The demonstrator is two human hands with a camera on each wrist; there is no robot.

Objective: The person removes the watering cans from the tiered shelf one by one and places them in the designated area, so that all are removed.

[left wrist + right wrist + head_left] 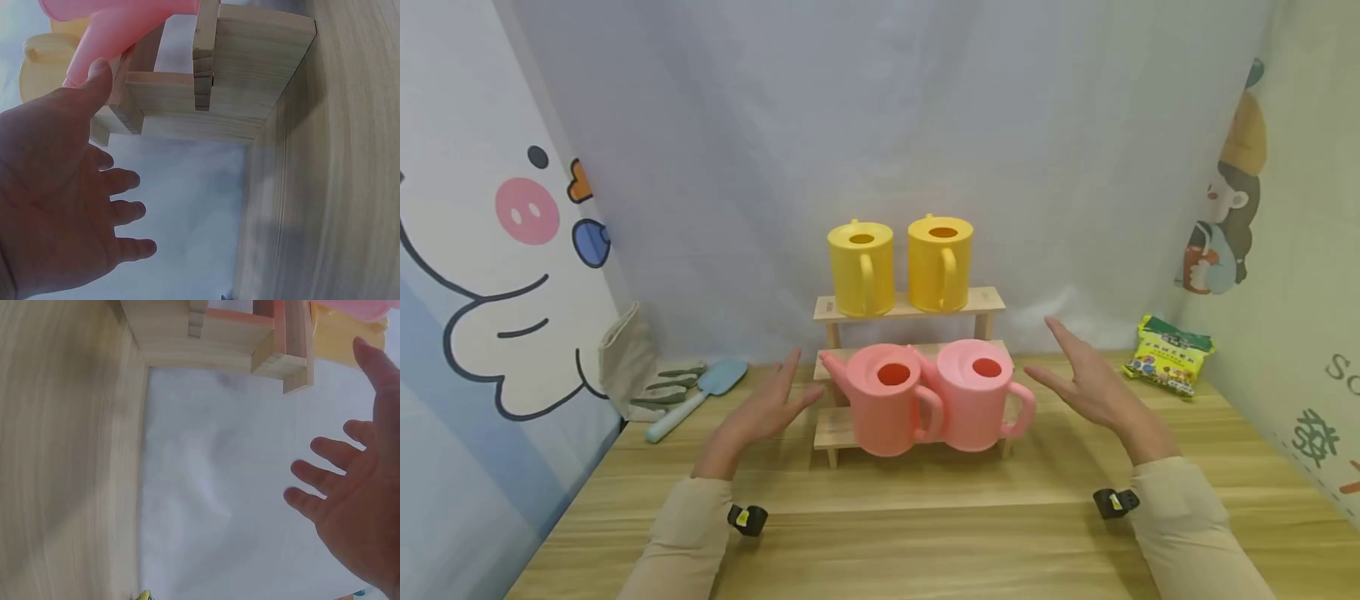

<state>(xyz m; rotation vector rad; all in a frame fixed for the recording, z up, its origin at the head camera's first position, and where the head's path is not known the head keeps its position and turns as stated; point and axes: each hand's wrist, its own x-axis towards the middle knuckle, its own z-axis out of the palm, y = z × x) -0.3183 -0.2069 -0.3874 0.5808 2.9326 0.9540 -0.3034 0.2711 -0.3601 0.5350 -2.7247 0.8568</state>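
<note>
Two pink watering cans, a coral one and a lighter one, stand side by side on the lowest step of a wooden stand. On its top step are two yellow watering cans, one at left and one at right, handles facing me. My left hand is held left of the stand, fingers extended and holding nothing; the left wrist view shows its thumb overlapping a pink spout. On the right side my right hand hovers empty near the lighter can's handle, palm facing the stand.
At the back left lie a trowel with a pale green handle and grey-green gloves beside a beige fabric bag. A yellow and green packet sits at the back right. White curtain hangs behind the wooden table.
</note>
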